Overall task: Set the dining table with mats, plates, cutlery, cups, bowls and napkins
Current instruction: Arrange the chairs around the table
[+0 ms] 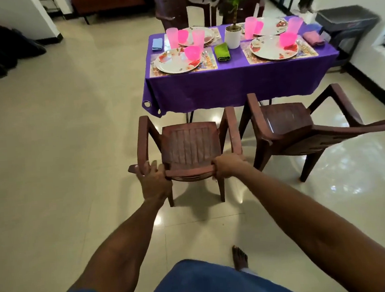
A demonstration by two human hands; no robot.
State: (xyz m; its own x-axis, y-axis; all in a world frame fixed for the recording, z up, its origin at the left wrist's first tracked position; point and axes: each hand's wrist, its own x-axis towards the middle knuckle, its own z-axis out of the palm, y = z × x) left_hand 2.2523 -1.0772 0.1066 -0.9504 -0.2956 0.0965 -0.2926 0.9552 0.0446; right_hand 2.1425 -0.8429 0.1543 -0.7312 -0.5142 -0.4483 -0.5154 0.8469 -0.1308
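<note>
A brown plastic armchair point(190, 143) stands on the floor a short way in front of the dining table point(235, 83), which wears a purple cloth. My left hand point(154, 180) grips the left end of the chair's backrest top. My right hand point(226, 167) grips its right end. On the table lie floral mats with patterned plates point(176, 61), pink bowls point(192, 52), pink cups point(172, 36), cutlery and folded napkins: green point(222, 51), blue point(157, 44) and pink point(314, 38).
A second brown armchair point(299, 129) stands angled to the right of mine. More chairs point(177, 7) sit behind the table. A potted plant point(233, 34) stands at the table's middle. A dark bin point(347, 24) is at the right wall. My bare foot point(240, 257) is on the glossy tiles.
</note>
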